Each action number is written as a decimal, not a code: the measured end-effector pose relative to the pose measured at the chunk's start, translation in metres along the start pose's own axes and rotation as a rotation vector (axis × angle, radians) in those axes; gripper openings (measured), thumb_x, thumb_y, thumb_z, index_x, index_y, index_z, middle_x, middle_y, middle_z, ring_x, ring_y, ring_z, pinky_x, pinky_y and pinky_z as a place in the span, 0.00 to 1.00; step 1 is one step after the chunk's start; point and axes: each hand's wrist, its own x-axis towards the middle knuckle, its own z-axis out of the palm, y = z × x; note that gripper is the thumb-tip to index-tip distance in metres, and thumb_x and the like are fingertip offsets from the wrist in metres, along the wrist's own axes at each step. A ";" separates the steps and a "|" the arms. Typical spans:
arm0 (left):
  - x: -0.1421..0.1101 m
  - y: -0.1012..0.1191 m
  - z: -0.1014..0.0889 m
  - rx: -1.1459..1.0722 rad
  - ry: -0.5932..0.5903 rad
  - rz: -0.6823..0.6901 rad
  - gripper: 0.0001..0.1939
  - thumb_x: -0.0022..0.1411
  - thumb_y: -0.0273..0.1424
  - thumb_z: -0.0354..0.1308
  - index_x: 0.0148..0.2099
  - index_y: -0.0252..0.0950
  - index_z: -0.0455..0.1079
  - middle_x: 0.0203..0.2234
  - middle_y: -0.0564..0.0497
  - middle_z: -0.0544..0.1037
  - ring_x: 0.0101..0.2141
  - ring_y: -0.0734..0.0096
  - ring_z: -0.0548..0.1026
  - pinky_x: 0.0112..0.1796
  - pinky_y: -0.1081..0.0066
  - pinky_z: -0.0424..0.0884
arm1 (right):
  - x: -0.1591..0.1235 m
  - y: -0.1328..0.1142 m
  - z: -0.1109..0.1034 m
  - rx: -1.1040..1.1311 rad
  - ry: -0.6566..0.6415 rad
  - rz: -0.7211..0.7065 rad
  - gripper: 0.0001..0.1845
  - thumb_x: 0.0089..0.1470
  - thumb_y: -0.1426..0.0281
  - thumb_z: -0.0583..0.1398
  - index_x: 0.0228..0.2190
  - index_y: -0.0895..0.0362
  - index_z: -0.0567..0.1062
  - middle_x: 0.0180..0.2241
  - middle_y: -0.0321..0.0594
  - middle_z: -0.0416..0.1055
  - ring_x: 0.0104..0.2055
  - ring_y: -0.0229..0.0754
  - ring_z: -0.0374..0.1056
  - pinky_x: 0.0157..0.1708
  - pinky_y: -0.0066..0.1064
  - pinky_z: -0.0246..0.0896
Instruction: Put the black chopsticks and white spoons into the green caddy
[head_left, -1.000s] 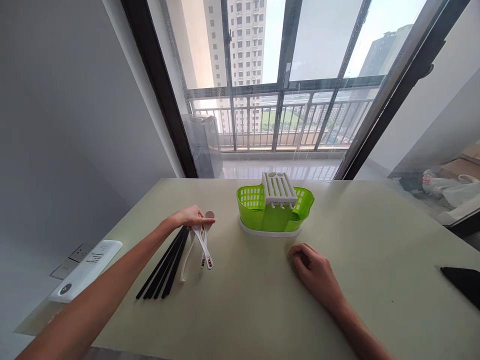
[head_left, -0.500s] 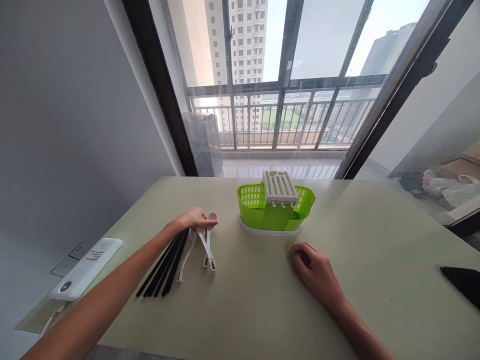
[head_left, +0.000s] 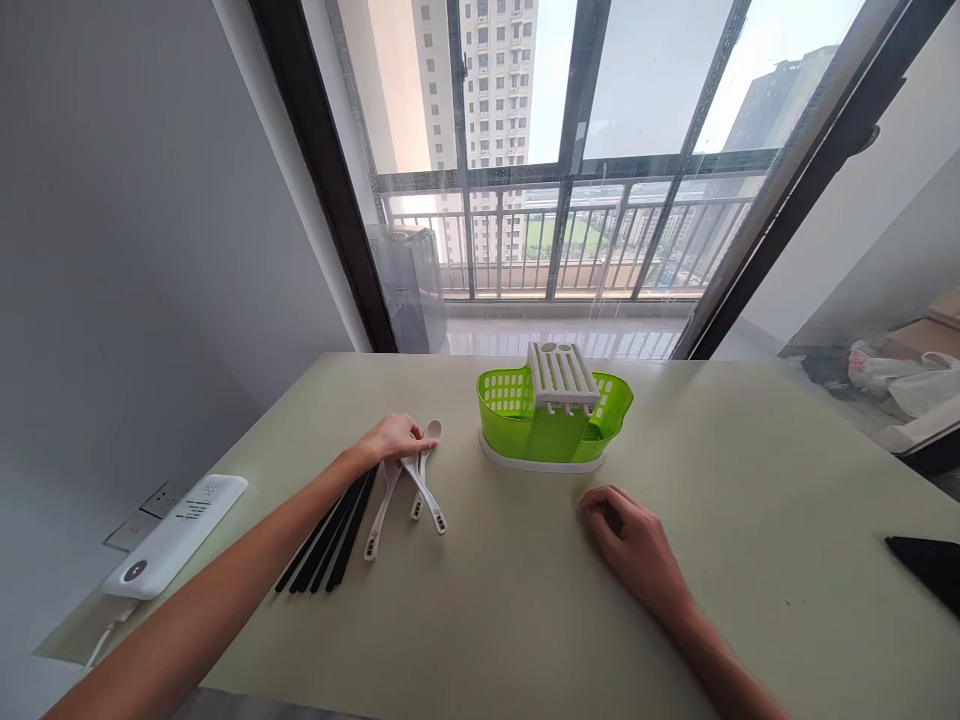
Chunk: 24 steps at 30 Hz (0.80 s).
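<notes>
My left hand (head_left: 397,437) is closed at the bowl ends of several white spoons, left of the basket. It pinches a white spoon (head_left: 426,495) whose handle slants down to the right; its bowl is hidden by my fingers. Another spoon (head_left: 433,430) crosses beneath, its bowl showing past my fingertips. A third spoon (head_left: 379,520) points its handle toward me. Several black chopsticks (head_left: 330,540) lie side by side below my left wrist. My right hand (head_left: 630,540) rests on the table with fingers curled in and nothing visible in them.
A green basket (head_left: 551,440) with a white slotted holder (head_left: 562,375) on top stands at the table's middle back. On the left lies a white power strip-like device (head_left: 176,535) with a cable. A black object (head_left: 926,570) sits at the right edge. Glass doors rise behind the table (head_left: 487,620).
My left hand has shifted slightly right, and the spoon handles have swung right with it. The leftmost spoon has turned over, its handle print now showing. My right hand stays in place.
</notes>
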 end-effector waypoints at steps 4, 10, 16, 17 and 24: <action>-0.003 0.005 -0.001 0.041 -0.031 -0.025 0.23 0.52 0.53 0.61 0.28 0.37 0.78 0.16 0.51 0.76 0.20 0.69 0.73 0.23 0.75 0.62 | 0.000 -0.001 0.000 -0.001 0.005 0.005 0.12 0.60 0.66 0.52 0.32 0.54 0.75 0.35 0.43 0.76 0.37 0.46 0.70 0.39 0.34 0.63; -0.008 0.014 -0.004 0.141 -0.049 -0.076 0.20 0.56 0.50 0.60 0.32 0.37 0.77 0.19 0.51 0.78 0.20 0.67 0.76 0.25 0.74 0.67 | -0.001 0.003 0.001 0.003 -0.003 -0.003 0.11 0.60 0.67 0.53 0.32 0.54 0.74 0.35 0.40 0.75 0.36 0.44 0.68 0.38 0.33 0.62; -0.014 0.026 -0.014 0.231 0.020 -0.106 0.25 0.59 0.51 0.59 0.47 0.35 0.75 0.33 0.43 0.83 0.33 0.55 0.82 0.35 0.67 0.73 | 0.000 0.002 0.001 0.015 -0.005 0.000 0.10 0.60 0.67 0.53 0.32 0.54 0.73 0.35 0.40 0.74 0.37 0.44 0.68 0.39 0.33 0.60; -0.016 0.028 -0.017 0.243 0.042 -0.106 0.26 0.60 0.51 0.59 0.49 0.35 0.74 0.38 0.41 0.83 0.39 0.52 0.81 0.38 0.65 0.73 | 0.000 0.002 0.001 0.015 -0.005 -0.001 0.10 0.60 0.67 0.53 0.32 0.54 0.73 0.35 0.40 0.74 0.36 0.44 0.68 0.39 0.33 0.60; -0.026 0.065 -0.035 0.276 0.377 0.037 0.26 0.65 0.45 0.57 0.59 0.35 0.67 0.56 0.37 0.72 0.53 0.47 0.75 0.51 0.56 0.71 | -0.001 0.003 0.001 0.013 -0.009 0.001 0.10 0.60 0.67 0.53 0.33 0.54 0.74 0.35 0.40 0.74 0.37 0.45 0.68 0.39 0.34 0.60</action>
